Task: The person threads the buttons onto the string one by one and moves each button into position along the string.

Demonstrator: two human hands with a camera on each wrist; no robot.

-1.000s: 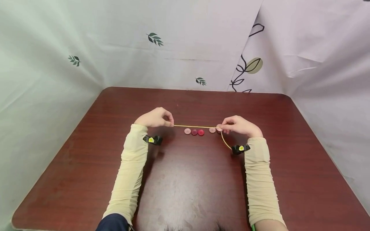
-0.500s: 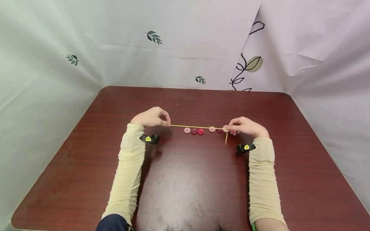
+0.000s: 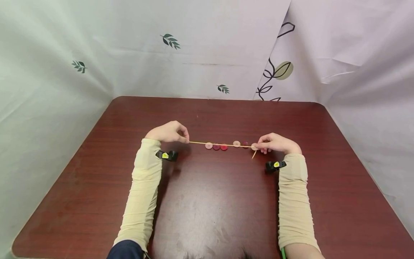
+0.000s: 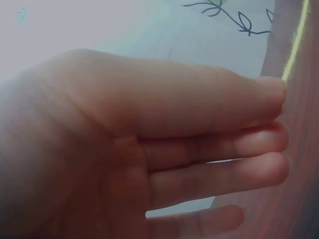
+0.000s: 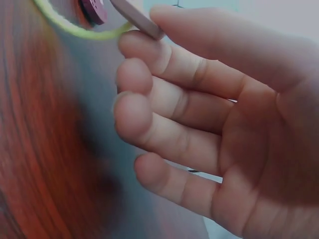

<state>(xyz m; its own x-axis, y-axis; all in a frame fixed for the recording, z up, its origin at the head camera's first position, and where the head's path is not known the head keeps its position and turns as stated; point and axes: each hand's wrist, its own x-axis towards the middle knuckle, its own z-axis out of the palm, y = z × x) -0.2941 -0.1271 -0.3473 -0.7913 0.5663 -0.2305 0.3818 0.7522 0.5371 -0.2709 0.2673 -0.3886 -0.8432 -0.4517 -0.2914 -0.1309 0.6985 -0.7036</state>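
Observation:
In the head view a yellow string (image 3: 198, 142) stretches almost level between both hands. My left hand (image 3: 168, 132) pinches its left end between thumb and fingertips; the left wrist view shows the string (image 4: 297, 40) leaving the tip of the thumb. My right hand (image 3: 276, 142) pinches a pale pink button (image 3: 254, 146) by its edge, and a short string tail hangs below it. In the right wrist view this button (image 5: 138, 20) sits between thumb and index finger, near a purple button (image 5: 93, 11). A pink button (image 3: 237, 144) and a dark one (image 3: 245, 144) lie along the string.
A pink button (image 3: 208, 145), a purple button (image 3: 216, 147) and a red button (image 3: 224, 147) sit side by side at the string's middle. Beneath is a dark reddish-brown table (image 3: 200, 201). A white curtain (image 3: 129, 54) with leaf prints hangs behind the table.
My right hand has moved right with the pink button, uncovering the dark button. The string tail below it has become shorter. My left hand has shifted slightly left, and the string has lowered a little.

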